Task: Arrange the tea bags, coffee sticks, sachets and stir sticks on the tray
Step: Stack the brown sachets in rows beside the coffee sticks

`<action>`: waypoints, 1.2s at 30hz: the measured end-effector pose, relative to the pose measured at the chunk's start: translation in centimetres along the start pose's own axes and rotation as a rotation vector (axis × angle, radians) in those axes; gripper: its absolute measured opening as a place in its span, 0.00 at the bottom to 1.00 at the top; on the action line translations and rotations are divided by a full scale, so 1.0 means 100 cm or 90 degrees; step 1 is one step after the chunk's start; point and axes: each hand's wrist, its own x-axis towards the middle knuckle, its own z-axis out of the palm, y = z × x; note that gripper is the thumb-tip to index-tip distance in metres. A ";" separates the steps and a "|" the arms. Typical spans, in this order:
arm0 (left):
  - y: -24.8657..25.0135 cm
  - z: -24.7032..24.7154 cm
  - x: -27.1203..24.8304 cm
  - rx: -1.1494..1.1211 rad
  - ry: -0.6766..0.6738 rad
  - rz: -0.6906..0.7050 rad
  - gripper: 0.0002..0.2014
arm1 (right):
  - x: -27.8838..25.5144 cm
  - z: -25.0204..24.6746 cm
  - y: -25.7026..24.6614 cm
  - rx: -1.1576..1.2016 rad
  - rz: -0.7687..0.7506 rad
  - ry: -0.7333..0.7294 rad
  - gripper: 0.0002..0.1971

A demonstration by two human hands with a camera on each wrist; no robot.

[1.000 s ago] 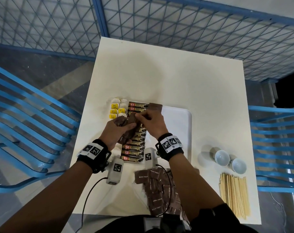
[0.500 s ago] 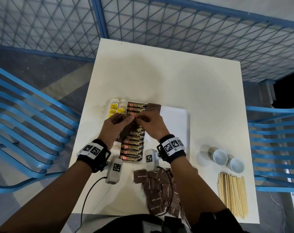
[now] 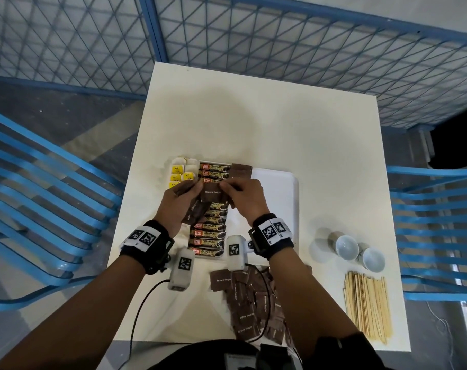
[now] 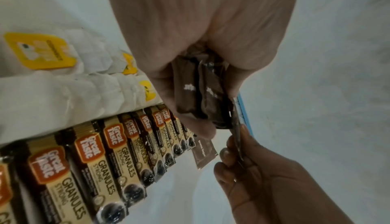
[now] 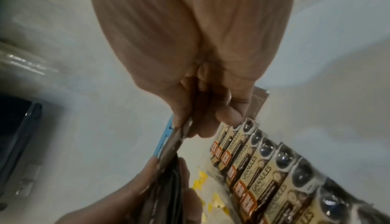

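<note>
Sachets of brown sugar are the thing in hand: the left hand (image 3: 179,204) grips a small fanned stack of brown sugar sachets (image 3: 195,213) in curled fingers above the coffee sticks (image 3: 209,228), while the right hand (image 3: 244,200) pinches the top edge of a single sachet (image 3: 212,193), peeling it from the stack. These packets look light, thin and slick, soft enough to bend, so they will likely slide over one another; a thumb-and-forefinger pinch on a sealed edge seems the safest hold. Two sachets (image 3: 241,170) already lie on the white tray (image 3: 277,182), just right of the coffee column's far end. About ten or eleven coffee sticks show in one column, some hidden under the hands. Tea bags (image 3: 181,173) with yellow tags sit left of them; five tags are visible. A loose heap of sachets (image 3: 251,300) waits on the table (image 3: 253,116) near the body, too overlapped to count. Two white cups (image 3: 358,253) lie on their sides near a bundle of wooden stir sticks (image 3: 367,307), many, not countable.
</note>
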 end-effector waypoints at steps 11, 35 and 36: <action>-0.008 -0.005 0.001 0.082 0.004 0.012 0.12 | -0.009 -0.006 0.002 0.058 0.023 -0.023 0.06; -0.013 -0.029 0.008 0.056 -0.045 -0.059 0.12 | 0.028 -0.019 0.049 -0.095 0.122 0.186 0.12; -0.013 -0.029 0.008 0.054 -0.043 -0.061 0.12 | 0.027 -0.019 0.047 -0.093 0.125 0.188 0.14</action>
